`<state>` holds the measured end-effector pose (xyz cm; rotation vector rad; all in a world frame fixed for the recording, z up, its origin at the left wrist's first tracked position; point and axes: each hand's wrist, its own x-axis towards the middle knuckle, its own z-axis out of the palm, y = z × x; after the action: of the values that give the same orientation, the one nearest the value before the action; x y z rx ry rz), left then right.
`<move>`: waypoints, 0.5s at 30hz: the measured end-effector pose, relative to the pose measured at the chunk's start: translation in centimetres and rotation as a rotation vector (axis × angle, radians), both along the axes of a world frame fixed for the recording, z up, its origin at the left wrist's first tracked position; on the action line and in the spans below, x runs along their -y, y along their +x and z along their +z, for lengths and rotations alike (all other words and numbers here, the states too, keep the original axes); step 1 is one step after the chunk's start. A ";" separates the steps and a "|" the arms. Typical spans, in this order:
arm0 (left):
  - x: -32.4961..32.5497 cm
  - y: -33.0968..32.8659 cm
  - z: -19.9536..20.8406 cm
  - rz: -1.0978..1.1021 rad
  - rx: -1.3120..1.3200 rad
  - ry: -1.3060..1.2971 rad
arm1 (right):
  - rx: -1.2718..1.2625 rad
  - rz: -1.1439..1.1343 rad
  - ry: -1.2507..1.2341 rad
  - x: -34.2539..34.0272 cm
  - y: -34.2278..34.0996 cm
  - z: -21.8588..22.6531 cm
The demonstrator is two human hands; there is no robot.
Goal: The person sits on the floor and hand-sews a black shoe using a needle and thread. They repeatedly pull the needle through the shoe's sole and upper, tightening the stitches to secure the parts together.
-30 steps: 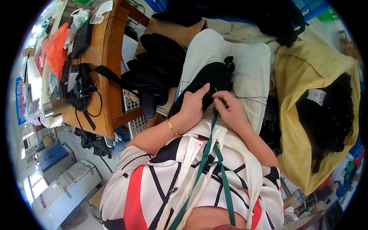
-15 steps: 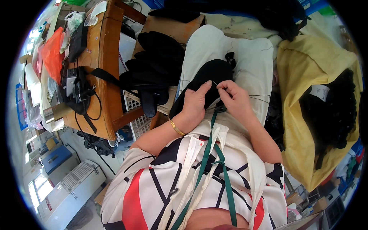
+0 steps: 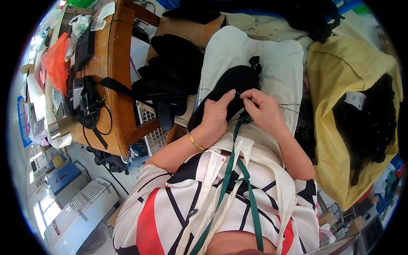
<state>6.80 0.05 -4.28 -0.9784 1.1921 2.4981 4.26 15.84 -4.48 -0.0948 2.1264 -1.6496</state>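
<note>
A black cloth shoe (image 3: 239, 77) with a rounded end lies across my lap, over a white cloth apron (image 3: 278, 63). My left hand (image 3: 215, 114) grips the shoe's near part, thumb pressed on top and fingers hidden beneath it. Just to the right, my right hand (image 3: 264, 111) pinches a thin needle (image 3: 239, 93), whose tip points at the shoe near my left thumb. Any thread on it is too fine to make out. A small black tuft (image 3: 255, 63) sits on the apron beyond the shoe.
Several black shoe pieces (image 3: 176, 59) are piled to the left, by a cardboard box (image 3: 193, 32). A wooden table (image 3: 121, 85) with bags and a strap stands farther left. On the right, an open yellow sack (image 3: 325, 127) holds black items. A white perforated crate (image 3: 156, 138) stands below the table.
My right hand and forearm have shifted very slightly to the right. The shoe, the left hand's grip and the needle's place look almost the same.
</note>
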 end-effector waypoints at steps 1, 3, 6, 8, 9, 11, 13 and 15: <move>0.0 0.0 0.0 -0.005 -0.001 0.000 | -0.005 0.000 -0.001 0.0 0.0 0.0; 0.0 0.0 0.2 -0.017 -0.004 0.001 | 0.046 0.014 0.006 0.0 -0.4 0.6; -0.3 0.2 0.3 -0.047 -0.017 -0.037 | 0.127 0.030 0.007 0.0 -0.9 0.6; -0.4 0.4 0.2 -0.070 -0.040 -0.050 | 0.156 0.034 0.005 0.0 -0.9 0.4; -0.4 0.5 0.1 -0.081 -0.052 -0.056 | 0.158 0.034 0.004 -0.1 -0.8 0.3; -0.3 0.3 0.3 -0.073 -0.010 -0.049 | 0.133 0.029 -0.007 -0.2 -0.5 -0.2; -0.2 0.2 0.4 -0.069 0.011 -0.033 | 0.080 0.019 -0.029 -0.3 -0.1 -0.7; -0.2 0.0 0.3 -0.072 0.009 -0.009 | 0.086 0.020 -0.027 -0.4 0.1 -0.6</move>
<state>6.79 0.25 -3.98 -0.9308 1.2146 2.4327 4.34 16.24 -5.03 -0.0528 2.0332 -1.6418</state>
